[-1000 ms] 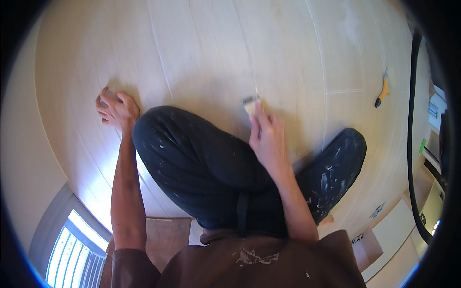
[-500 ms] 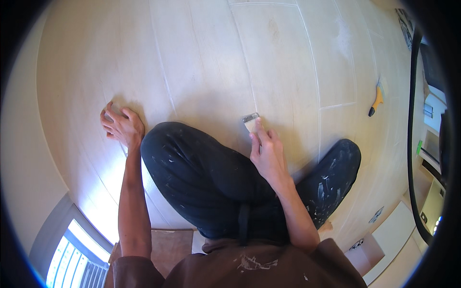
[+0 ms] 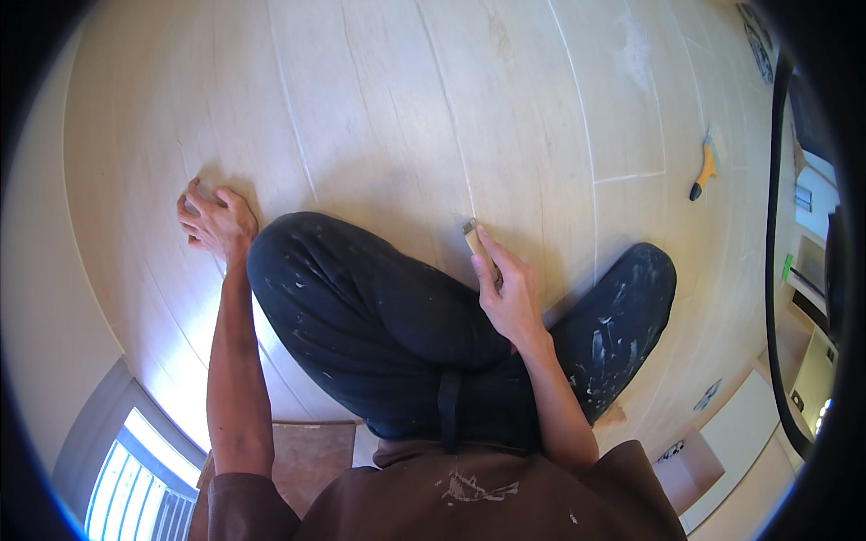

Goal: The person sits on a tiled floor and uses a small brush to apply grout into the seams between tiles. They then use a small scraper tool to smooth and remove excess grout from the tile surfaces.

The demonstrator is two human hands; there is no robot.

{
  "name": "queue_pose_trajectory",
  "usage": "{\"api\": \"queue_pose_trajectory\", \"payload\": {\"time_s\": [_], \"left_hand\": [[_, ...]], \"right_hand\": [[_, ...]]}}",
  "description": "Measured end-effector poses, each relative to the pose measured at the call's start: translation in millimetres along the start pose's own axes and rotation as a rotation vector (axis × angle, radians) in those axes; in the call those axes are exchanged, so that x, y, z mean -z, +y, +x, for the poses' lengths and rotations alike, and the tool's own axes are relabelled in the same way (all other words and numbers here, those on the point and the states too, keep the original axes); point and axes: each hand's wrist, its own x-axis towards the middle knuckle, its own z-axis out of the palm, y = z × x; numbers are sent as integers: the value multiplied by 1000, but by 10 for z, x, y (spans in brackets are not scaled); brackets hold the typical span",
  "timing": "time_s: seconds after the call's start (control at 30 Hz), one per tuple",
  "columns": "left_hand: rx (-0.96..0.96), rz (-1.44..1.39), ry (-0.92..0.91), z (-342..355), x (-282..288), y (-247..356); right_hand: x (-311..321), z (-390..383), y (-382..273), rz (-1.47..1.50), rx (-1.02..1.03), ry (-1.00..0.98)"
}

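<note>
My right hand grips a small flat scraper with a pale body and a grey metal end. Its working end meets the wood-look plank floor at a light seam line, in front of my crossed legs. The scraper is now seen nearly edge-on. To the left, my left hand props on the floor with fingers apart and bent, holding nothing. My knee in black paint-spotted trousers is close beside that hand.
An orange-handled tool with a black end lies on the floor to the right. A black cable-like band runs down the right rim. A pale wall bounds the left; a brown board is behind me, near a bright barred window.
The scraper has turned from showing its broad face to nearly edge-on, and my right hand has rolled with it. My left hand stays planted; the whole view has shifted slightly.
</note>
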Motion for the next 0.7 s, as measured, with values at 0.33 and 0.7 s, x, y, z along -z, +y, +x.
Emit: {"api": "queue_pose_trajectory", "payload": {"time_s": [0.33,0.7], "left_hand": [[15,21,-16,4,-6,-7],[-3,30,-16,5,-31,-32]], "right_hand": [[-131,-107,93,-141,-41,-23],[-147,383,-122,-155,75,105]]}}
